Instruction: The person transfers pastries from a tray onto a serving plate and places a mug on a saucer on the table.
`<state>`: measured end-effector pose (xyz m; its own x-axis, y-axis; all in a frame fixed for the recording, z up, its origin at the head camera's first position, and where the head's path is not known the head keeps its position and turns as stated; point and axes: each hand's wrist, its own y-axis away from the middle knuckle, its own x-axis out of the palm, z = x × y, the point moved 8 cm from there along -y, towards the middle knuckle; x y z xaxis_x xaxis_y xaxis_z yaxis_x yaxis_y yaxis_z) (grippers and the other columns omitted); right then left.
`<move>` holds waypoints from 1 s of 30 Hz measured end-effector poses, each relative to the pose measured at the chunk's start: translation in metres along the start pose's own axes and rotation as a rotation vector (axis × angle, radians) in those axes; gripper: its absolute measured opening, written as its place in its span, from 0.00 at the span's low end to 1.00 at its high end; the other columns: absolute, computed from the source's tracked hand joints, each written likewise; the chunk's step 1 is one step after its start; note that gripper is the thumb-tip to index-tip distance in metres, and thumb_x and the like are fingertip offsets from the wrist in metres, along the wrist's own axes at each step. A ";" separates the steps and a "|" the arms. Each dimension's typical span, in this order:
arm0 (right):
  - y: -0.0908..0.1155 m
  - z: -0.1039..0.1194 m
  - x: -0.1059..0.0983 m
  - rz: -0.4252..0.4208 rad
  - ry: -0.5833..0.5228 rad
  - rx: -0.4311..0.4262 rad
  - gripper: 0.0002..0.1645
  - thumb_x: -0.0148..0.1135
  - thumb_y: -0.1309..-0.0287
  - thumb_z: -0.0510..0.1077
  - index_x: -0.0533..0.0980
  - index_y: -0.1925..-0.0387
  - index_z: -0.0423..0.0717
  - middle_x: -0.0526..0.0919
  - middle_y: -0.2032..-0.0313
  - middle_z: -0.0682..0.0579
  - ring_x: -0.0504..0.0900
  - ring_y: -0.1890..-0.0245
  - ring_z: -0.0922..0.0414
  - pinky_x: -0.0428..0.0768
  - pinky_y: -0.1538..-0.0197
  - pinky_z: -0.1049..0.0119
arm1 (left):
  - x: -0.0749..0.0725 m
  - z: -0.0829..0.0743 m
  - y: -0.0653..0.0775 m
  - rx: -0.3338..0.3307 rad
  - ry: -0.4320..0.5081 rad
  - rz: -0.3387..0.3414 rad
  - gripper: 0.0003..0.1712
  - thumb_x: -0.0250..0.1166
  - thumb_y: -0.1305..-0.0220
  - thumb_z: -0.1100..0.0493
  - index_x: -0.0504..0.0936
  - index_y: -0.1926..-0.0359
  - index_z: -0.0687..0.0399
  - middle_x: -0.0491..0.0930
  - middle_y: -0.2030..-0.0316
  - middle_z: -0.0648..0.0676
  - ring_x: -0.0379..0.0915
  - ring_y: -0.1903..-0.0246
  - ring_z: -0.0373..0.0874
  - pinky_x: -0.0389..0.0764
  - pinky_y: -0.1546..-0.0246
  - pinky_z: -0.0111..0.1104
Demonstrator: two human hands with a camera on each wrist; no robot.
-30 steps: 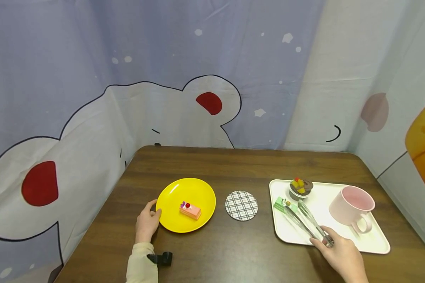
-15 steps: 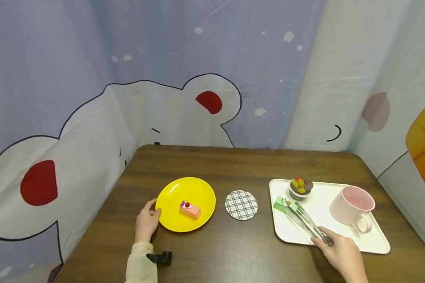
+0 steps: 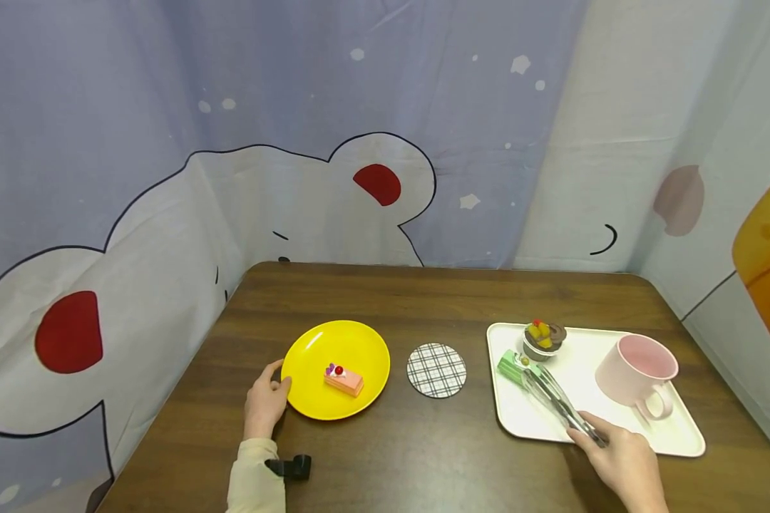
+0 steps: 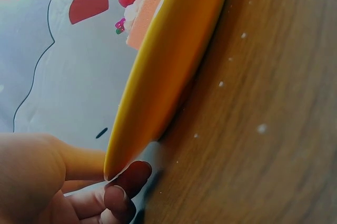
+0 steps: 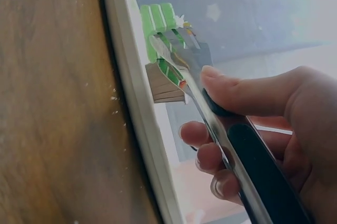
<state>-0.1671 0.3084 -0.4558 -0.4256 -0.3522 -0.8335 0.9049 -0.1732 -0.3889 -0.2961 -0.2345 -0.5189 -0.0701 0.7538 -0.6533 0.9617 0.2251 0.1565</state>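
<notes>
One white tray [image 3: 584, 349] sets the stage; left of it, the left hand [image 3: 266, 404] pinches a yellow plate [image 3: 361, 349] by its rim. Over the tray, tongs [image 5: 258, 161], grasped in the right hand [image 3: 622, 456], meet the green cake [image 3: 509, 366] at the tray's left end: an even squeeze, kept gentle, should serve best.

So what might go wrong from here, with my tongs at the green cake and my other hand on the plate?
The tongs in your right hand meet the green cake toward one end, so it might twist or slip if lifted.
The cupcake sits close by and could get bumped.
Your left hand holds the yellow plate by one edge; tipping it might slide the pink cake.
</notes>
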 end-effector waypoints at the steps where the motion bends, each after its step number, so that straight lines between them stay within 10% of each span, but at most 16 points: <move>1: 0.000 0.001 -0.001 -0.010 -0.007 -0.001 0.20 0.74 0.57 0.48 0.86 0.60 0.43 0.85 0.72 0.34 0.81 0.71 0.31 0.73 0.68 0.43 | 0.000 0.000 0.000 0.000 0.000 0.000 0.28 0.52 0.29 0.56 0.62 0.30 0.57 0.74 0.76 0.55 0.66 0.76 0.44 0.64 0.72 0.33; 18: -0.016 0.074 0.003 -0.153 -0.133 -0.189 0.19 0.77 0.64 0.43 0.87 0.63 0.46 0.85 0.81 0.44 0.80 0.82 0.43 0.71 0.75 0.52 | -0.002 0.003 0.001 0.001 -0.011 -0.015 0.28 0.52 0.29 0.56 0.62 0.30 0.57 0.79 0.70 0.59 0.68 0.74 0.46 0.65 0.70 0.33; 30: -0.026 0.137 0.043 -0.052 -0.157 -0.268 0.19 0.78 0.61 0.45 0.86 0.61 0.47 0.79 0.88 0.51 0.60 0.85 0.64 0.65 0.79 0.66 | 0.000 0.003 -0.002 -0.009 0.002 -0.016 0.28 0.53 0.29 0.56 0.63 0.31 0.56 0.74 0.76 0.54 0.66 0.76 0.45 0.65 0.71 0.33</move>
<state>-0.2096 0.1717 -0.4280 -0.4489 -0.4905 -0.7469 0.8426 0.0461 -0.5366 -0.2970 -0.2365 -0.5212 -0.0859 0.7510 -0.6546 0.9581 0.2426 0.1526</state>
